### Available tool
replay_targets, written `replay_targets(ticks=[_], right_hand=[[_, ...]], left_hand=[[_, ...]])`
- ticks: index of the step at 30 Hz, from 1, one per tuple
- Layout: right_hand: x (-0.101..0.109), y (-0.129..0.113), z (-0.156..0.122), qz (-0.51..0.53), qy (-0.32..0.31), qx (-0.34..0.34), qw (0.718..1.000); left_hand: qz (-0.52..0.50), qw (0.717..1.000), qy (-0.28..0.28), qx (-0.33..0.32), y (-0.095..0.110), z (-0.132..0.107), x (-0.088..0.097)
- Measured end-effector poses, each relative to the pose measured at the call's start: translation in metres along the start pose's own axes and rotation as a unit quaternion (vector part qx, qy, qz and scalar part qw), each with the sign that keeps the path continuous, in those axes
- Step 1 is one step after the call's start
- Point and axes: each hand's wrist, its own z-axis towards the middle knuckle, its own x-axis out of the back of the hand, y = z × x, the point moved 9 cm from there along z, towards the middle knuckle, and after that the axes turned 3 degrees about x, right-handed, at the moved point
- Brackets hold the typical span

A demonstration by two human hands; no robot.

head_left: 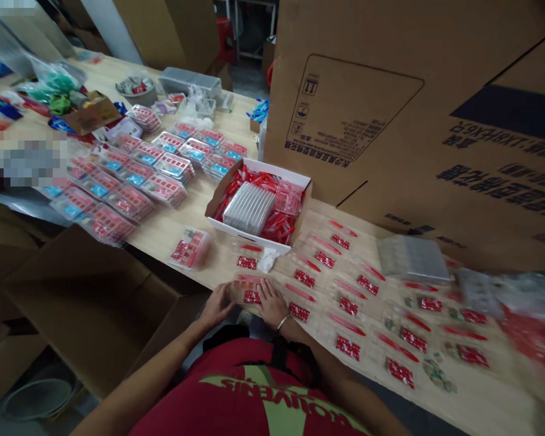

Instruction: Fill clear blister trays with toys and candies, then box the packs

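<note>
At the table's near edge, a clear plastic tray (241, 293) lies between my hands, with a red-and-white packet (252, 297) and a reddish strip of squares in it. My left hand (217, 307) grips the tray's left end, its fingers curled at the edge. My right hand (273, 304) holds the right side, fingers over the top beside the packet. Just beyond are a red pen (251, 247), another red packet (246, 262) and a crumpled white piece (267, 260). A stack of filled trays (189, 248) stands to the left.
A white box (249, 236) holds red pens and a pile of clear trays (249, 209). Rows of trays with pens and packets (347, 347) cover the right side. Filled packs (128, 201) stand at left. A large carton (404, 133) rises behind; an open carton (95, 297) sits below left.
</note>
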Motion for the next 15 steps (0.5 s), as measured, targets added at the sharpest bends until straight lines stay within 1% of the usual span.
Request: replay_targets(ticks=[2, 4, 5, 6, 8, 11, 12, 13, 14, 15], right_hand=[[0.002, -0.001, 0.001, 0.0, -0.003, 0.006, 1.0], [0.004, -0.001, 0.004, -0.001, -0.011, 0.01, 1.0], [0.006, -0.001, 0.007, -0.002, -0.015, 0.01, 1.0], [0.009, -0.001, 0.009, -0.004, -0.016, 0.011, 1.0], [0.019, -0.004, 0.013, -0.008, -0.008, 0.022, 1.0], [0.045, -0.002, 0.008, -0.012, 0.042, 0.03, 0.999], [0.054, 0.005, 0.002, -0.016, 0.06, 0.017, 0.998], [0.063, 0.015, -0.006, -0.022, 0.08, -0.006, 0.997], [0.072, 0.028, -0.018, -0.03, 0.103, -0.035, 0.994], [0.08, 0.043, -0.033, -0.04, 0.125, -0.067, 0.989]], left_hand=[[-0.026, 0.997, -0.011, 0.072, -0.006, 0.003, -0.007], [-0.023, 0.987, 0.015, 0.157, -0.014, 0.009, -0.006], [-0.019, 0.982, 0.028, 0.184, -0.015, 0.014, -0.004], [-0.017, 0.98, 0.033, 0.196, -0.014, 0.018, -0.002], [-0.019, 0.98, 0.023, 0.196, -0.008, 0.026, 0.002], [-0.019, 0.981, 0.002, 0.193, -0.002, 0.027, 0.007], [-0.011, 0.982, 0.016, 0.186, -0.001, 0.027, 0.011], [0.009, 0.986, 0.042, 0.159, 0.003, 0.028, 0.015], [0.044, 0.99, 0.065, 0.118, 0.009, 0.031, 0.016], [0.062, 0.993, 0.081, 0.058, 0.02, 0.035, 0.015]])
